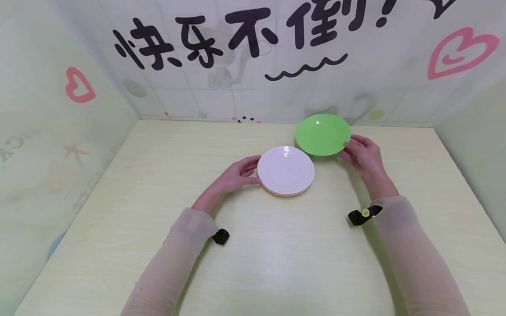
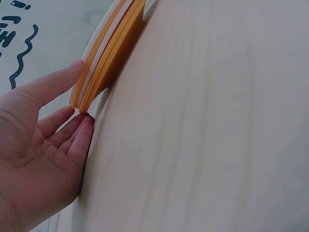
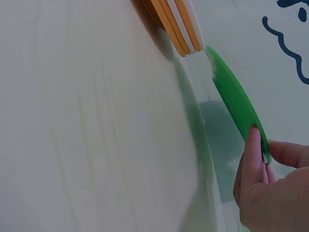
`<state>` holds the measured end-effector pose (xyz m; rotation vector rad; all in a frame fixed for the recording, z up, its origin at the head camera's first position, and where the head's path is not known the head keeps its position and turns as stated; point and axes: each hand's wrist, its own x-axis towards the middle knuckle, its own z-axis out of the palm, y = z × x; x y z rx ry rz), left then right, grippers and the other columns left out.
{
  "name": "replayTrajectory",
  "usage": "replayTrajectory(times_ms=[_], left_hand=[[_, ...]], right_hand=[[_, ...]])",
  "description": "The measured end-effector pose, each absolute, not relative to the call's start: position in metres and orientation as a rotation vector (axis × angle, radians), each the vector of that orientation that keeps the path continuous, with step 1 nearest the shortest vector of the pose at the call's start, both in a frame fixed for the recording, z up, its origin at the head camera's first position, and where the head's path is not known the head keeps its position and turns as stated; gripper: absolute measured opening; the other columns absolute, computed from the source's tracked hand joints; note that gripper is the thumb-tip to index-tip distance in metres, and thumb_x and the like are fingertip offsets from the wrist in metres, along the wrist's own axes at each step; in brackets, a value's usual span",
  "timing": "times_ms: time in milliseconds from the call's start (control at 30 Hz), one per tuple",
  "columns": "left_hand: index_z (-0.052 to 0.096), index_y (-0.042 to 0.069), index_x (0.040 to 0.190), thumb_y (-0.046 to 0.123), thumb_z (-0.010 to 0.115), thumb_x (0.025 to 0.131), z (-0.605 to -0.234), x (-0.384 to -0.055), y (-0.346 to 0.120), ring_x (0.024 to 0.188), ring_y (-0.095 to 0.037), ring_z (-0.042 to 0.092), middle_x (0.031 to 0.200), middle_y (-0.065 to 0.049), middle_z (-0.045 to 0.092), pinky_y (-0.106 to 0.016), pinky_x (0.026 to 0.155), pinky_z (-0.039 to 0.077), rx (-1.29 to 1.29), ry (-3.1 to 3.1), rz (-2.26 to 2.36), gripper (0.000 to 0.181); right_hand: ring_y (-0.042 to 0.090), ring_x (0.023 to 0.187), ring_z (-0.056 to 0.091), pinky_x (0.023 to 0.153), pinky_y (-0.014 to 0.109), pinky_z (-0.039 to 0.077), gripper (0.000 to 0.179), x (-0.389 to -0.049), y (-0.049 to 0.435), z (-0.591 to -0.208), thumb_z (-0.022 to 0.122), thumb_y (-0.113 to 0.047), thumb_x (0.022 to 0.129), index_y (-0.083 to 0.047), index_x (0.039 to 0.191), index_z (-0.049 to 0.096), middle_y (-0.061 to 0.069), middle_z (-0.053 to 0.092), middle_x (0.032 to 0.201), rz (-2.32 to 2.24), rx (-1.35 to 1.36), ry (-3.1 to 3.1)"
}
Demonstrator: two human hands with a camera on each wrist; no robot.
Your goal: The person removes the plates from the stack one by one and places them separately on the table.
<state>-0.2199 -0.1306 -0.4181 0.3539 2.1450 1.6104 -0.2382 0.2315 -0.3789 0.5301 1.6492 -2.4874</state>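
Observation:
A stack of plates, white plate [image 1: 285, 171] on top with orange and white rims [image 2: 96, 63] layered beneath, sits mid-table. My left hand [image 1: 239, 174] holds the stack's left edge, thumb at the top rim and fingertips against the lower rims. To the back right, my right hand [image 1: 364, 157] pinches the right edge of a green plate [image 1: 323, 134]. In the right wrist view that green plate [image 3: 236, 96] is tilted and raised over the tabletop, its far edge close to the stack [image 3: 181, 29]. The thumb is on its upper face and the fingers lie underneath.
The pale wood-grain table [image 1: 276, 259] reaches back to a white wall [image 1: 189, 96] printed with black characters and hearts. Side panels [image 1: 47, 145] rise at left and right. Each sleeve cuff carries a small black wrist camera [image 1: 221, 237].

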Motion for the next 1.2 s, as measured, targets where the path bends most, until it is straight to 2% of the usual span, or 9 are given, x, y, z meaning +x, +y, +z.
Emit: replayTrajectory(times_ms=[200, 300, 467, 700, 900, 1200], left_hand=[[0.035, 0.006, 0.153, 0.003, 0.072, 0.09, -0.419, -0.217, -0.134, 0.149, -0.023, 0.036, 0.16, -0.01, 0.037, -0.034, 0.124, 0.033, 0.363, 2.149, 1.629, 0.074], [0.035, 0.005, 0.153, 0.003, 0.072, 0.09, -0.421, -0.219, -0.132, 0.149, -0.024, 0.035, 0.16, -0.011, 0.037, -0.034, 0.124, 0.033, 0.389, 2.139, 1.634, 0.074], [0.035, 0.005, 0.153, 0.003, 0.072, 0.089, -0.42, -0.22, -0.129, 0.149, -0.024, 0.035, 0.16, -0.01, 0.038, -0.034, 0.124, 0.033, 0.391, 2.145, 1.634, 0.074], [0.035, 0.005, 0.153, 0.002, 0.072, 0.089, -0.42, -0.221, -0.128, 0.15, -0.024, 0.035, 0.16, -0.011, 0.037, -0.035, 0.124, 0.032, 0.398, 2.15, 1.626, 0.074], [0.035, 0.005, 0.153, 0.002, 0.071, 0.09, -0.42, -0.221, -0.128, 0.15, -0.023, 0.035, 0.16, -0.01, 0.038, -0.034, 0.124, 0.032, 0.397, 2.147, 1.629, 0.073], [0.036, 0.005, 0.153, 0.001, 0.072, 0.089, -0.42, -0.221, -0.127, 0.149, -0.024, 0.036, 0.16, -0.011, 0.038, -0.034, 0.124, 0.033, 0.389, 2.144, 1.634, 0.074]], right_hand=[[0.006, 0.083, 0.068, 0.08, 0.018, 0.061, 0.049, -0.242, 0.23, -0.383, 0.061, 0.002, 0.095, -0.007, 0.14, 0.042, -0.001, 0.059, 0.107, -2.417, 0.599, 1.68], [0.006, 0.084, 0.067, 0.081, 0.017, 0.061, 0.055, -0.242, 0.234, -0.384, 0.06, 0.0, 0.096, -0.007, 0.145, 0.038, -0.001, 0.057, 0.11, -2.399, 0.632, 1.689], [0.006, 0.087, 0.066, 0.081, 0.017, 0.061, 0.058, -0.242, 0.241, -0.386, 0.06, 0.001, 0.096, -0.008, 0.147, 0.037, 0.0, 0.055, 0.112, -2.406, 0.665, 1.669], [0.006, 0.083, 0.066, 0.079, 0.017, 0.061, 0.044, -0.242, 0.248, -0.389, 0.059, 0.001, 0.096, -0.01, 0.136, 0.043, 0.0, 0.054, 0.109, -2.412, 0.708, 1.668], [0.004, 0.082, 0.066, 0.079, 0.015, 0.061, 0.063, -0.242, 0.254, -0.389, 0.058, -0.001, 0.097, -0.008, 0.154, 0.032, 0.0, 0.057, 0.107, -2.359, 0.729, 1.683], [-0.002, 0.081, 0.065, 0.092, 0.013, 0.055, 0.066, -0.241, 0.262, -0.39, 0.055, -0.002, 0.099, -0.005, 0.157, 0.026, -0.003, 0.056, 0.108, -2.28, 0.696, 1.82]])
